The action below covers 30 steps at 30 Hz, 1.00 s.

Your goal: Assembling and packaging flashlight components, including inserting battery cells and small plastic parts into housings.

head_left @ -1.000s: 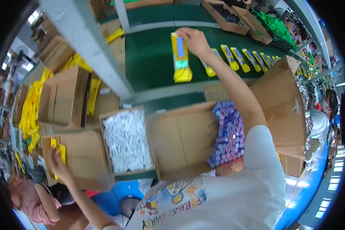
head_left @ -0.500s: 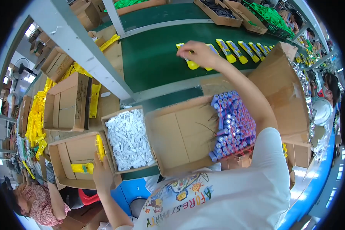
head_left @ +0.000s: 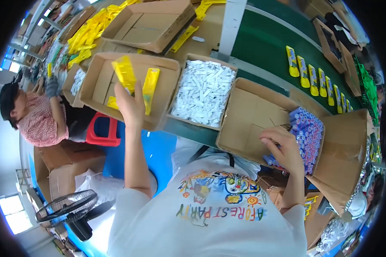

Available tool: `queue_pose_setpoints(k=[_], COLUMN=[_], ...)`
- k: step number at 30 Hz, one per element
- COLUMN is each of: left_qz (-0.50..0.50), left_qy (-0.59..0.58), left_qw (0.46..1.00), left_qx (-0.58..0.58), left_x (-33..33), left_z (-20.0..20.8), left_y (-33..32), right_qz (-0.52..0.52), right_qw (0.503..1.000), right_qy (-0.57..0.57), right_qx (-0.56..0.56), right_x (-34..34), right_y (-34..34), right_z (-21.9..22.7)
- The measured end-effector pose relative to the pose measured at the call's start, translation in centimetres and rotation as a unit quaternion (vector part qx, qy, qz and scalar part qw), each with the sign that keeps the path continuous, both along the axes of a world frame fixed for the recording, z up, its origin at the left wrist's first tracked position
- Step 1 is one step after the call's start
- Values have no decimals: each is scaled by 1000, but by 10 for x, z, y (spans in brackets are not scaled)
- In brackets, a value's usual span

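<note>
A yellow plastic casing (head_left: 124, 72) is gripped in the fingers of my left hand (head_left: 131, 105), raised over a cardboard box (head_left: 101, 81). Beside it, another yellow casing (head_left: 151, 88) leans at the box's right side, and part of a third shows left of my wrist. My right hand (head_left: 285, 147) hangs over the box of purple cylinders (head_left: 306, 128), which look like battery cells with thin wires. Its fingers are curled with the thumb close to them; whatever they may pinch is too small to make out.
Between my hands stands a box of small white plastic parts (head_left: 203, 92). Yellow casings with light inserts (head_left: 313, 79) line the green belt (head_left: 266, 47). A tall cardboard flap (head_left: 341, 145) rises at the right. A co-worker (head_left: 43, 113) sits at the left near a red stool (head_left: 103, 130).
My view has turned left. My right hand has come back from the casings on the belt to the purple cylinders. My left hand has lifted a yellow casing in its box.
</note>
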<state>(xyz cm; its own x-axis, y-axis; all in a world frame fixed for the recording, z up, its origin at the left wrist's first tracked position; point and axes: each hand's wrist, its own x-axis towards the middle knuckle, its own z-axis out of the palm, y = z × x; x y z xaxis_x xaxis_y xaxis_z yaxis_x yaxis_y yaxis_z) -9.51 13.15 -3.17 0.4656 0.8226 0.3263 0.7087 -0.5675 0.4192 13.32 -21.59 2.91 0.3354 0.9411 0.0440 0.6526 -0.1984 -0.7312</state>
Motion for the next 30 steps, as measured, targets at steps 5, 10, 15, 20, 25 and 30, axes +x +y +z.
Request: queue_pose_setpoints(k=[5,10,15,20,25,30], left_qz=[-212,-131,-238,-387,-390,-370], left_qy=[-464,-416,-400,-261,-274,-267], left_qw=[538,342,595,824,798,759], left_qx=[-671,-832,-655,-322,-368,-465], left_x=[43,62,73,71,74,71], left_z=[39,43,32,21,31,44], left_y=[-97,-132,-157,-177,-176,-177], right_qz=[-55,181,17,-75,-200,-121], right_qw=[990,896,945,976,943,953], right_qy=[-38,-315,294,154,36,153], right_qx=[128,258,145,135,265,234], right_x=[-36,-20,-14,-30,-48,-44], right_y=[53,80,73,79,79,74], right_z=[-6,-4,-16,-1,-22,-22])
